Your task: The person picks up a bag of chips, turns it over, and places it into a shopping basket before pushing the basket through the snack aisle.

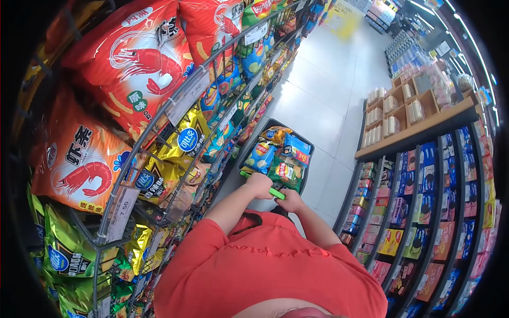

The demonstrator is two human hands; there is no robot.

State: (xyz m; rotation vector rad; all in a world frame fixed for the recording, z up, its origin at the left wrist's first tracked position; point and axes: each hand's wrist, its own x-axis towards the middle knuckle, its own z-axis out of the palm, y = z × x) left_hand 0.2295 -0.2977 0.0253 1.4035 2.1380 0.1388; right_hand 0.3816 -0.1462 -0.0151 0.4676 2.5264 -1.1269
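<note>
Both of my hands hold the green handle (275,193) of a dark shopping cart (310,159). My left hand (259,186) is closed round the handle's left part, and my right hand (290,201) is closed on its right end. Inside the cart lie several snack bags: a blue bag (261,156) at the left, a blue and red bag (297,148) at the right, an orange bag (275,134) at the far end and a green bag (287,171) nearest my hands.
Wire shelves with large red snack bags (143,63) and price labels (121,214) rise close on the left. Shelves of boxed goods (391,241) stand on the right, beside a wooden display (413,122). A tiled aisle floor (323,95) runs ahead.
</note>
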